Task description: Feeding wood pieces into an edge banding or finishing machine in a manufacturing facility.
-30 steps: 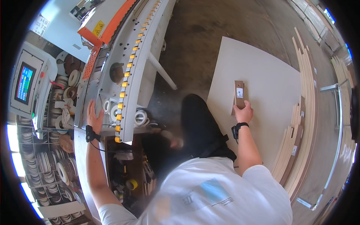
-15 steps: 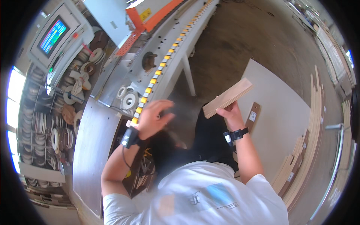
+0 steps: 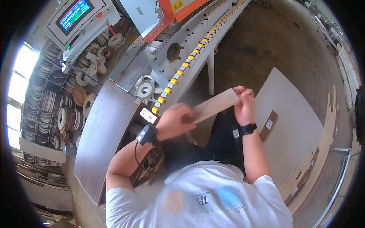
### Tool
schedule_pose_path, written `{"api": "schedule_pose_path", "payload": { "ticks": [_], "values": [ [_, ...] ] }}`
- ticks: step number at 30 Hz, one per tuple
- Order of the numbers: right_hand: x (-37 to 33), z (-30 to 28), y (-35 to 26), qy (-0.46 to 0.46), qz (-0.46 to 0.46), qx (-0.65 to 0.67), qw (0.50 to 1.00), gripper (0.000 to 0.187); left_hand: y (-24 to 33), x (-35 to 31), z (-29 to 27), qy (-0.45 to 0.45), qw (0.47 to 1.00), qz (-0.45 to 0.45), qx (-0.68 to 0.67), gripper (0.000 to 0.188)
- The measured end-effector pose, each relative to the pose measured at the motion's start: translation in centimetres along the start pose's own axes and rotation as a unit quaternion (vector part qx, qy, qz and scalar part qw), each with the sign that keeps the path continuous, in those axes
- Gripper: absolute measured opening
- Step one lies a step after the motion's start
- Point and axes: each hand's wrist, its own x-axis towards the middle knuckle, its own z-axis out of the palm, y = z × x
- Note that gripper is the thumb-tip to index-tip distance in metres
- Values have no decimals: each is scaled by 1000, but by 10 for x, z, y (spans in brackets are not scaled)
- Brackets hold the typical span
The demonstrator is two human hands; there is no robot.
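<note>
A short stack of pale wooden strips (image 3: 216,105) is held in the air in front of my body, slanting up to the right. My right hand (image 3: 244,104) is closed around its right end, fingers at the far corner. At the other end, my left hand (image 3: 175,122) is closed over the strips' left tip; it is slightly blurred and its fingertips are partly hidden. Both wrists carry dark strapped devices.
Ahead runs a machine with a row of yellow rollers (image 3: 185,65); its metal side table (image 3: 100,131) is at left. A control panel (image 3: 74,17) hangs at upper left. On the right, a pale board (image 3: 292,114) bears a brown strip (image 3: 268,125) and long wooden strips (image 3: 323,148).
My left hand has come from beside the rollers to the strips' left end and closed on it. My right hand has shifted up to the right end. The view has turned slightly.
</note>
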Motion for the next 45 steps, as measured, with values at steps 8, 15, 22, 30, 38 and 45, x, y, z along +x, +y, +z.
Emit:
{"api": "schedule_pose_path", "payload": {
  "ticks": [8, 15, 22, 30, 38, 45],
  "values": [
    [-4, -59, 18, 97, 215, -203, 950, 30, -20, -17, -42, 99, 991, 9, 90, 38],
    [-50, -61, 57, -20, 267, -313, 911, 42, -115, 12, -105, 268, 950, -72, 144, 36],
    [-44, -79, 61, 6, 277, -262, 924, 44, -233, 25, -141, 293, 851, -102, 424, 25],
    [-43, -82, 65, 23, 279, -263, 923, 33, -240, 62, -158, 273, 850, -247, 378, 21],
    [-53, -86, 54, 46, 253, -261, 930, 28, -207, 35, -148, 203, 853, -183, 445, 37],
    [-48, -102, 64, 34, 266, -225, 937, 33, -202, 32, -144, 145, 857, -179, 460, 41]
  ]
}}
